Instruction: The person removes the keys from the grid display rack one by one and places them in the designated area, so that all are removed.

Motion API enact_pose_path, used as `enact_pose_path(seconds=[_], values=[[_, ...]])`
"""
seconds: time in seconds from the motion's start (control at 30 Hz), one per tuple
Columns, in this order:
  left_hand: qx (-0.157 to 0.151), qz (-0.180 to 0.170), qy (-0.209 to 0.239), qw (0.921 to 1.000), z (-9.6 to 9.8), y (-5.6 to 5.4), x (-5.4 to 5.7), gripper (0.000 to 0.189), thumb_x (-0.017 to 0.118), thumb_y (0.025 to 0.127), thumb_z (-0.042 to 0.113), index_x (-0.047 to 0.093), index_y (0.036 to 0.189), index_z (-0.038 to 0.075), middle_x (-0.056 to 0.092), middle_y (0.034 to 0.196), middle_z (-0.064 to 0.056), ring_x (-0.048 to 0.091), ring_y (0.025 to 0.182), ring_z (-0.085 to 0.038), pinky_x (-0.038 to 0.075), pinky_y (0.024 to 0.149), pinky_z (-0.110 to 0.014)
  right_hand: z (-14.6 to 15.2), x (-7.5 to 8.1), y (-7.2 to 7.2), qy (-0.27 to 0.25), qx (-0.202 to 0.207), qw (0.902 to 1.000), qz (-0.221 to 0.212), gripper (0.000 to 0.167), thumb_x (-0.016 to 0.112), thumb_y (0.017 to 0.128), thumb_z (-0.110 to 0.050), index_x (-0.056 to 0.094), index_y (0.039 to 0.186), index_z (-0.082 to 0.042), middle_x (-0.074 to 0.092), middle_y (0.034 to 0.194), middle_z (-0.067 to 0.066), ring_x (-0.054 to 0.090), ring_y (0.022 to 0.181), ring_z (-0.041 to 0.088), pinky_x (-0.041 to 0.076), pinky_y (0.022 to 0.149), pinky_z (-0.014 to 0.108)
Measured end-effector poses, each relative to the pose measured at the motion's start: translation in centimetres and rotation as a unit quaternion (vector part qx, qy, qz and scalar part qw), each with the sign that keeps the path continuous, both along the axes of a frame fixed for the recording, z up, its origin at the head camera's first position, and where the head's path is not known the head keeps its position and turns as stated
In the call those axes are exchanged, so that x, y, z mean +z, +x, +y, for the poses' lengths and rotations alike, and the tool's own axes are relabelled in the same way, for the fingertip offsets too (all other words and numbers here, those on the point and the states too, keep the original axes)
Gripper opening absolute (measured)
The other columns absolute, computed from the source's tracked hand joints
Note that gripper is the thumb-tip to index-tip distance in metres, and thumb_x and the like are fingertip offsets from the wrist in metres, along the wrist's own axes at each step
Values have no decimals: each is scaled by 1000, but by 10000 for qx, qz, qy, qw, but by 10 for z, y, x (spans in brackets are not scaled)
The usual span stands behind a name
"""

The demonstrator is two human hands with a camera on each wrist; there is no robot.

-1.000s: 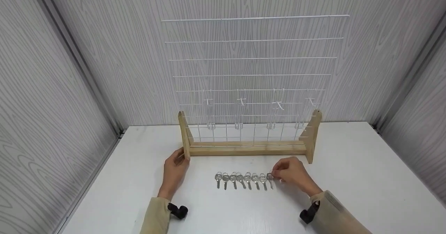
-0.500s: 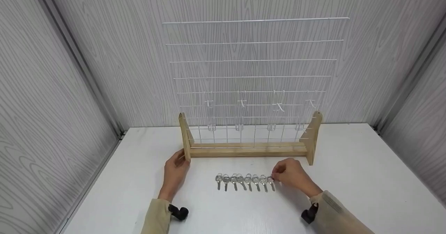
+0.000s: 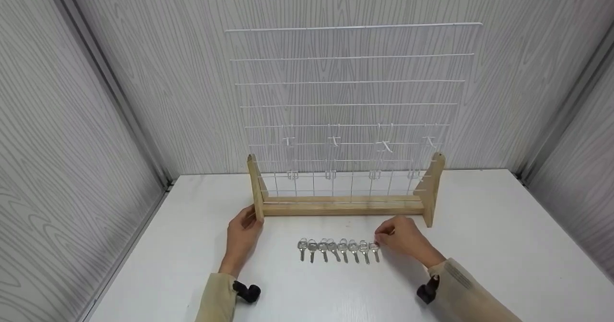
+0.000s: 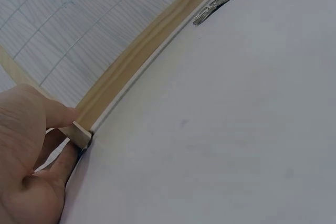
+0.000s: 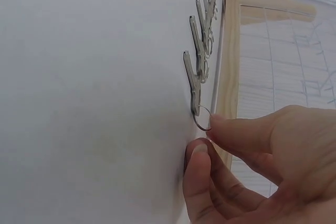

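Observation:
A row of several silver keys [image 3: 343,250], each with a wire ring, lies on the white table in front of a wire grid rack. My right hand [image 3: 402,238] is at the right end of the row, its fingertips pinching the ring [image 5: 201,121] of the end key [image 5: 193,85]. That key's blade lies down beside the others. With my left hand [image 3: 242,235] I grip the front of the left wooden upright [image 3: 256,187] of the rack. Thumb and fingers go around the upright's foot [image 4: 80,135] in the left wrist view.
White hooks [image 3: 385,146] project from the lower part of the wire grid [image 3: 345,105]. A wooden base bar [image 3: 343,209] joins the two uprights, the right one [image 3: 431,187] standing beyond my right hand. Grey wood-grain panels [image 3: 62,144] enclose the table [image 3: 307,288].
The end key has swung from a tilted position to lie down level with the row. My right hand stays at its ring, and my left hand keeps its grip on the rack.

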State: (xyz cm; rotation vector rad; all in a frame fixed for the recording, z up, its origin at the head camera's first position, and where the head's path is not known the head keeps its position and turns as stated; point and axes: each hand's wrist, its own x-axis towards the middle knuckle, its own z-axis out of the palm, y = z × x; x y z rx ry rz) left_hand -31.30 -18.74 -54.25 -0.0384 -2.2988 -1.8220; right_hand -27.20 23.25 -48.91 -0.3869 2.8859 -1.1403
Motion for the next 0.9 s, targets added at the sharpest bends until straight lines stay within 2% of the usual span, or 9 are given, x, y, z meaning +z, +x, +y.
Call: enact_pose_path(seconds=[0.23, 0.4, 0.57, 0.73, 0.9], values=[[10, -47, 122, 9999, -2, 4, 1, 51, 66, 105, 7, 52, 154, 2, 54, 157, -23, 52, 148, -39, 49, 121, -38, 5, 5, -1, -24, -30, 9997, 252, 9, 77, 96, -6, 84, 101, -1, 80, 95, 9, 69, 82, 17, 59, 66, 27], [-7, -63, 202, 9998, -2, 4, 2, 52, 66, 105, 7, 52, 155, 2, 53, 158, -23, 51, 148, -40, 49, 121, -40, 15, 16, -3, -169, -110, 9990, 400, 11, 76, 96, -5, 83, 102, 1, 80, 96, 13, 73, 84, 22, 64, 73, 32], [10, -94, 210, 9997, -3, 4, 3, 52, 65, 105, 6, 51, 155, 2, 52, 158, -23, 51, 148, -39, 49, 121, -40, 28, 29, -4, -171, -211, 9988, 405, 13, 76, 98, -9, 82, 107, -1, 79, 100, 11, 73, 89, 23, 64, 77, 35], [28, -42, 217, 9998, 0, 3, 4, 51, 65, 105, 5, 52, 154, 2, 53, 158, -23, 52, 148, -40, 49, 121, -40, 46, 42, 0, -8, -386, 9981, 487, 17, 75, 100, -15, 82, 111, -5, 79, 107, 12, 74, 93, 25, 63, 76, 33], [-37, 16, 197, 9998, 2, 3, 9, 52, 65, 104, 4, 52, 154, -1, 50, 159, -25, 51, 148, -43, 49, 121, -44, 67, 54, 5, -48, -496, 9958, 763, 24, 73, 102, -17, 79, 119, 0, 79, 111, 17, 75, 93, 29, 61, 69, 29]])
